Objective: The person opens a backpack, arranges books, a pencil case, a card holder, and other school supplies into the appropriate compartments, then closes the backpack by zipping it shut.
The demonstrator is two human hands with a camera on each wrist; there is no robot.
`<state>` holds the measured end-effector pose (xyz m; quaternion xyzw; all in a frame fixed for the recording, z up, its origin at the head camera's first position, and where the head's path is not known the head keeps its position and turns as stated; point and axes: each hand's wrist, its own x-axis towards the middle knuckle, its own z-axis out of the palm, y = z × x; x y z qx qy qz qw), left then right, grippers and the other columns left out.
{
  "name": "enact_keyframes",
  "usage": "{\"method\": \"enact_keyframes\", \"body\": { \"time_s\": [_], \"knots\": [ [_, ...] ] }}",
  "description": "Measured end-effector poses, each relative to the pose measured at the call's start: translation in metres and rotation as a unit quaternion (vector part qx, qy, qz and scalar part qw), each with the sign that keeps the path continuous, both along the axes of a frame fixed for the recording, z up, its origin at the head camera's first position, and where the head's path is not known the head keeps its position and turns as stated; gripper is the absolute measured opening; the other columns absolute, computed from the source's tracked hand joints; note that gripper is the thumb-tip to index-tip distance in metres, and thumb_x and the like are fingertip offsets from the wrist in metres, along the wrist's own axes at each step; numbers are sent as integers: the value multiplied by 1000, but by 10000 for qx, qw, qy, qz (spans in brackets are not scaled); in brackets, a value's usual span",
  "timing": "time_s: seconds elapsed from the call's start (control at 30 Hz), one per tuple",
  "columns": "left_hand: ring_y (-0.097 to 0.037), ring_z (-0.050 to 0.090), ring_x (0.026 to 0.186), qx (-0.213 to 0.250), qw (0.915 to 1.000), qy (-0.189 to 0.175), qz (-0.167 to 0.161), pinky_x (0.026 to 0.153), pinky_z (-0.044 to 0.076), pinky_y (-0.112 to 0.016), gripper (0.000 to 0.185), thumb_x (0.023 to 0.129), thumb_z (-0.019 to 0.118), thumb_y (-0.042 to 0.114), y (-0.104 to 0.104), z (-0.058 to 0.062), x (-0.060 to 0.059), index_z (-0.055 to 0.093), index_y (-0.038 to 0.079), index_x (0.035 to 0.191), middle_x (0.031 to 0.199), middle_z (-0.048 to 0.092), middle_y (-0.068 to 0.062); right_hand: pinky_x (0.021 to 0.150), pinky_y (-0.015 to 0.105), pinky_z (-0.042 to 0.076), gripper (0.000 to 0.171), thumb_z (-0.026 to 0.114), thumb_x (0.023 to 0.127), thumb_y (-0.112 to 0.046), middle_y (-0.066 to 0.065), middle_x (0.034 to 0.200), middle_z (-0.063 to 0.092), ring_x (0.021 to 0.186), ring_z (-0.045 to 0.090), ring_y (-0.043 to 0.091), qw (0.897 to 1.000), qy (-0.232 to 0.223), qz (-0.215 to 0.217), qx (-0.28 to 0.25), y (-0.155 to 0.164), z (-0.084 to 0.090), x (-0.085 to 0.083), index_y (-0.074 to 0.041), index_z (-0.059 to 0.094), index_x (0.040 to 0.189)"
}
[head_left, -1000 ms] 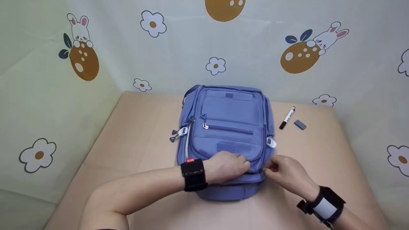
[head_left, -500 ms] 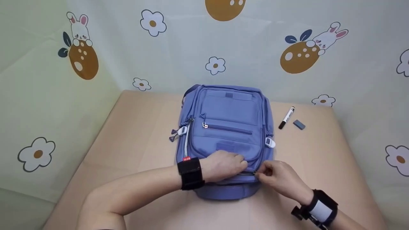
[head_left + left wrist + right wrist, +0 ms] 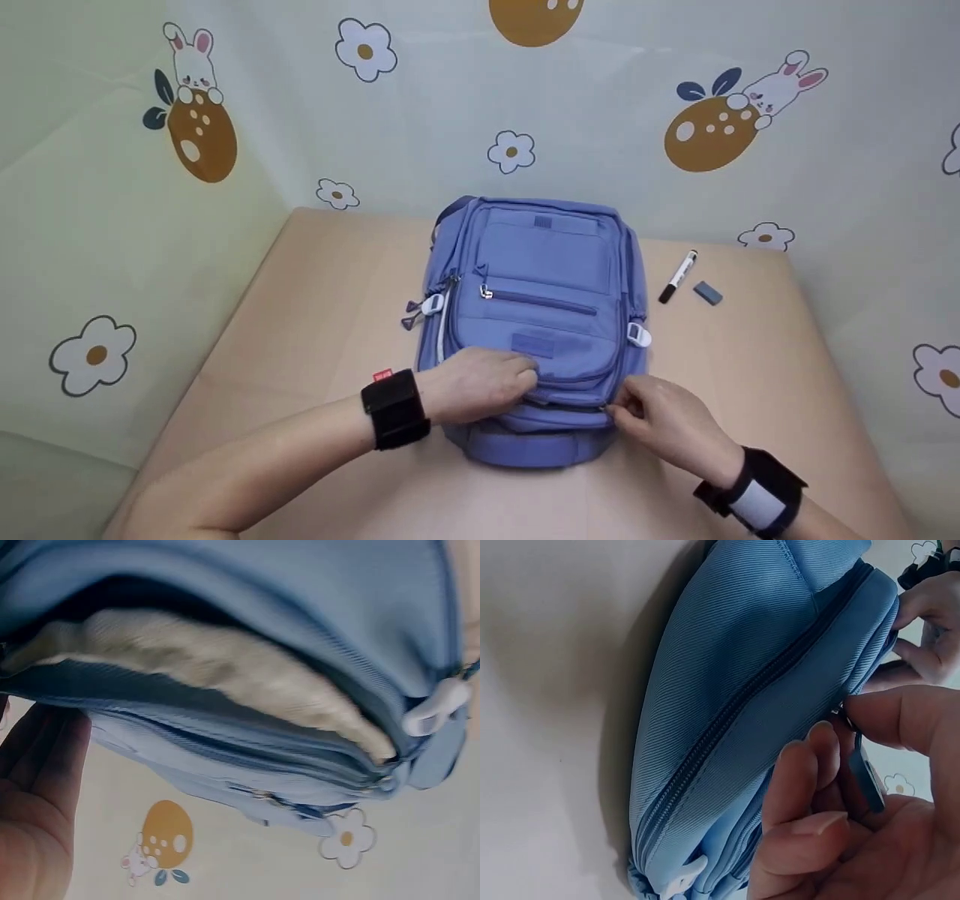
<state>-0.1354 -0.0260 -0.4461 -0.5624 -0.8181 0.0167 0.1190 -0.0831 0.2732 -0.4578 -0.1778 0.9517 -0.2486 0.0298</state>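
Observation:
A blue backpack (image 3: 547, 259) lies front side up on the table, its lower end towards me. My left hand (image 3: 476, 384) grips the fabric edge of a zipped compartment near that end. In the left wrist view this compartment gapes, and a cream-coloured fabric (image 3: 217, 667) shows inside; whether it is lining or contents I cannot tell. At the lower right corner my right hand (image 3: 671, 424) pinches a zipper slider (image 3: 838, 709) between thumb and finger. From the slider hangs a blue pull tab (image 3: 866, 776) beside the palm.
A black-and-white marker (image 3: 679, 277) and a small grey-blue block (image 3: 707, 292) lie right of the backpack on the beige table (image 3: 337, 300). White buckles (image 3: 433, 304) and dangling zipper pulls stick out at its sides. A patterned curtain (image 3: 420, 135) stands behind.
My right hand has brought the zipper slider round the lower right corner, a little towards the bag's bottom edge. My left hand has shifted left along the compartment's edge.

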Motion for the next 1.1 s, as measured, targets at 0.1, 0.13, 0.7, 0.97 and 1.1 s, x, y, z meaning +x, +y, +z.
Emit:
{"method": "enact_keyframes", "body": {
  "time_s": [0.1, 0.13, 0.7, 0.97, 1.1],
  "knots": [
    [-12, 55, 75, 196, 9998, -76, 62, 60, 51, -25, 11, 99, 56, 9, -14, -1, -1, 55, 12, 89, 96, 63, 3, 54, 25, 39, 19, 74, 90, -19, -12, 72, 49, 62, 45, 4, 10000, 59, 58, 25, 0, 1, 0, -24, 59, 80],
    [-12, 55, 75, 247, 9996, -92, 93, 60, 51, -26, 11, 98, 57, 9, -19, -1, -2, 54, 12, 88, 97, 64, 2, 54, 25, 39, 20, 74, 91, -19, -12, 72, 48, 62, 45, 4, 10000, 71, 63, 19, 0, 1, 1, -24, 58, 80],
    [-13, 65, 79, 247, 9989, 9, 393, 63, 53, -26, 17, 100, 54, 6, -32, -9, -5, 54, 12, 84, 109, 73, -3, 58, 25, 43, 21, 78, 89, -16, -14, 76, 55, 66, 51, 4, 9972, -7, 76, -739, -11, 2, 4, -26, 63, 78],
    [-12, 50, 67, 212, 9989, -149, 393, 55, 46, -25, 18, 100, 54, 5, -30, -9, -6, 52, 13, 84, 92, 68, 1, 57, 24, 45, 19, 79, 90, -24, -17, 74, 56, 65, 52, 1, 9964, 163, 392, -740, -41, 10, 1, -27, 66, 77],
    [-12, 55, 67, 268, 9992, 7, 290, 55, 49, -26, 17, 99, 56, 6, -30, -9, -6, 54, 13, 84, 95, 71, 1, 56, 24, 44, 19, 79, 89, -25, -18, 70, 55, 62, 51, 1, 9967, 211, 536, -563, -60, 13, -4, -26, 67, 75]
  ]
}}
